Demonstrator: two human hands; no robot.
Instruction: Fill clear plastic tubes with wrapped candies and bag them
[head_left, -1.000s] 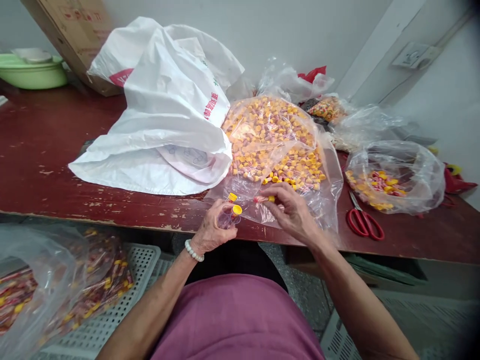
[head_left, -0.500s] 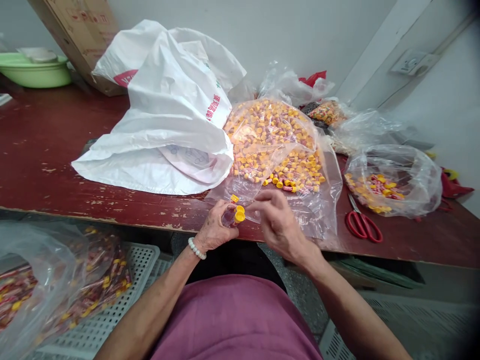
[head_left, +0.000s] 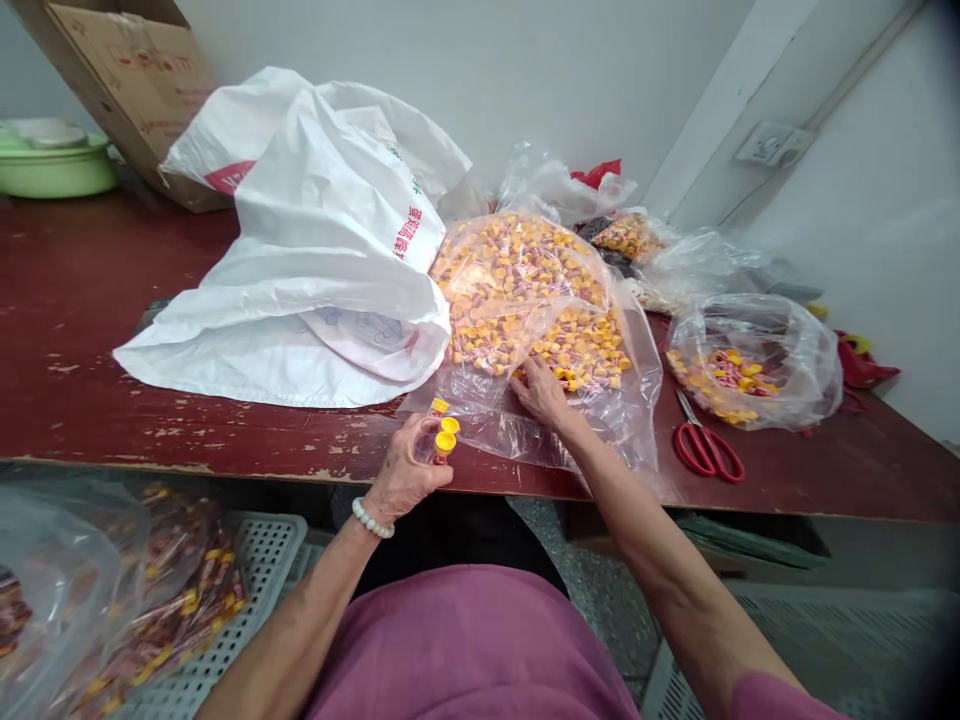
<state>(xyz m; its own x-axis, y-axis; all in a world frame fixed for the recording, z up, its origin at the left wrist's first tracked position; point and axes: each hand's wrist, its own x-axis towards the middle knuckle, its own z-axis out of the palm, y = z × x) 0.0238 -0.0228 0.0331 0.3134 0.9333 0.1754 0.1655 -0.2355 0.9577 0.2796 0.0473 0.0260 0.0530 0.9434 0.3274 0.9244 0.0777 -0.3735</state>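
Observation:
My left hand [head_left: 406, 470], with a pale bead bracelet at the wrist, is closed around yellow-capped tubes [head_left: 444, 441] and some clear plastic near the table's front edge. My right hand [head_left: 541, 392] reaches into the front of a large clear bag [head_left: 637, 400] spread on the table. Its fingertips are at the heap of small yellow-capped pieces [head_left: 532, 265]; whether they grip any is hidden. A big white sack [head_left: 315, 250] lies beside the heap on the left.
Red-handled scissors [head_left: 707, 450] and a smaller clear bag of pieces [head_left: 754, 362] lie at the right. A green basin [head_left: 56, 170] and cardboard box [head_left: 139, 95] stand far left. Below the red table [head_left: 82, 370], a white crate [head_left: 268, 545] holds filled bags.
My right hand has moved forward, away from the tubes in my left hand, to the heap. My left hand keeps its hold. The whole view has shifted slightly.

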